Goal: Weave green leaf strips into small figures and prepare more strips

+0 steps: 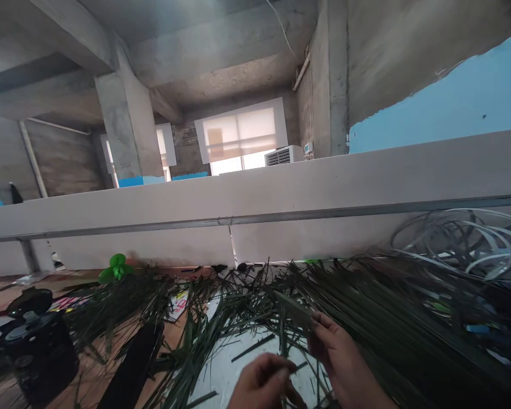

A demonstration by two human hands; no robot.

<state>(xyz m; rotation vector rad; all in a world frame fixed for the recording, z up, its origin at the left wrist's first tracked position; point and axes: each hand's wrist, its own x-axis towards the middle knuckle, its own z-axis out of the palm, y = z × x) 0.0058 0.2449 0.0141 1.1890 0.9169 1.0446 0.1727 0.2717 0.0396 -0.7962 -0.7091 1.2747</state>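
Observation:
My right hand (338, 355) pinches a long, flat green leaf strip (296, 309) between thumb and fingers; the strip points up and to the left. Lower down and to the left, my left hand (264, 382) is closed with its fingers curled in. Whatever it holds, if anything, is hidden. Both hands are above a white board (221, 363) scattered with cut leaf pieces, one dark strip (252, 347) among them. Loose green leaf strips (196, 346) are heaped around the board's left and far sides.
A thick bundle of long leaves (392, 324) lies to the right, with coiled pale straps (464, 244) behind it. On the left are a black lidded jug (40, 352), a long black object (132, 366) and a green plastic item (116, 269). A low white partition (153, 247) bounds the back.

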